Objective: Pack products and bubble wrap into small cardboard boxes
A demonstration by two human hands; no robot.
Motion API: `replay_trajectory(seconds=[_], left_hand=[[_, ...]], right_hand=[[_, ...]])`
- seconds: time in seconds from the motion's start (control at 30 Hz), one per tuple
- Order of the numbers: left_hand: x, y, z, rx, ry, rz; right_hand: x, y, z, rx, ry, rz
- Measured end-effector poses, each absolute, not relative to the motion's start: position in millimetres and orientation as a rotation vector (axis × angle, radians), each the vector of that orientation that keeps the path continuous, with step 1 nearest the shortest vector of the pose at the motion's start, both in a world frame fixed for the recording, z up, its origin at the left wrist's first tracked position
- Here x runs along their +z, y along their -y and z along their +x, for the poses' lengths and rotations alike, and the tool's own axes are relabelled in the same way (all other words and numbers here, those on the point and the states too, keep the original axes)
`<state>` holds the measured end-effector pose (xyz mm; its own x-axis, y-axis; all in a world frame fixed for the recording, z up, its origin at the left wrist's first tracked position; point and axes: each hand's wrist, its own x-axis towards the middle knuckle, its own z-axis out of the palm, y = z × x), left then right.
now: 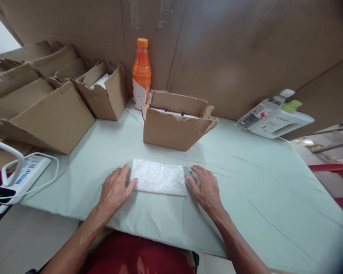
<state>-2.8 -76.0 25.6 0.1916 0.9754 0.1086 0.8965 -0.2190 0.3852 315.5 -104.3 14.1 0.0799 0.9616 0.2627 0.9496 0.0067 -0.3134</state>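
Note:
A flat rectangle of clear bubble wrap (158,177) lies on the pale green cloth near the front of the table. My left hand (116,186) rests at its left end, the thumb touching the lower left corner and the fingers apart from the thumb. Just off the right end is my right hand (205,187), fingers and thumb spread, holding nothing. Whether anything lies inside the wrap I cannot tell. Behind it stands an open cardboard box (174,131) with several white and purple-edged items in it.
An orange bottle (142,74) stands at the back. Several cardboard boxes (54,118) fill the left side. A power strip (31,175) with a white cable lies at the left edge. A clear bottle (255,113) leans against a white jug (280,121) at back right.

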Motion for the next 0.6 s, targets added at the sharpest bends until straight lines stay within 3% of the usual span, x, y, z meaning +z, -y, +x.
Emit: replay_trajectory(seconds=[0.23, 0.43, 0.6], left_hand=[[17, 68, 1, 0.456, -1.706, 2.248], [37, 22, 14, 0.425, -1.511, 2.393], [44, -4, 43, 0.377, -1.308, 2.502]], right_hand=[[19, 88, 293, 0.339, 1.915, -1.804], [33, 163, 261, 0.78, 1.572, -1.811], [29, 204, 226, 0.994, 1.65, -1.669]])
